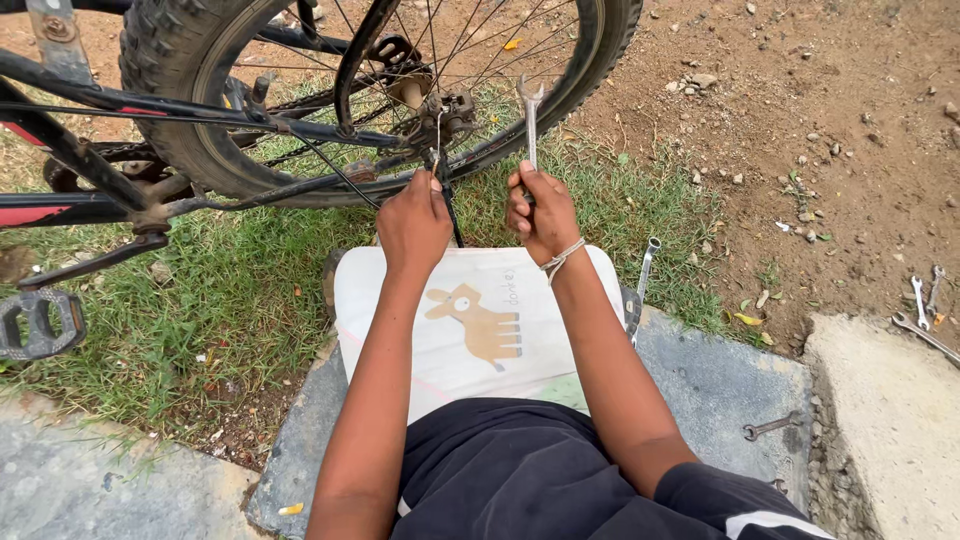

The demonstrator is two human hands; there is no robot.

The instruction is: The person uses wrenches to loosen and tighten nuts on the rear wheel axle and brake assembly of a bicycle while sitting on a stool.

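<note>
Two hands are working at the rear wheel (300,100) of a bicycle lying on the grass (200,310).
The right hand (541,212) is gripping a spanner (529,120) upright beside the rim; the left hand (413,225) is pinching a thin cable (437,140) under the brake caliper (447,112). Other spanners (925,310) are lying on the dirt, well apart.

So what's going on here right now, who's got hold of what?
A person sits on a white cloth beside a bicycle's rear wheel. The right hand grips a silver spanner, its open end raised toward the wheel's hub area. The left hand pinches a thin cable hanging below the brake caliper. More spanners lie on the dirt to the right, and one more spanner rests by the cloth's edge.
</note>
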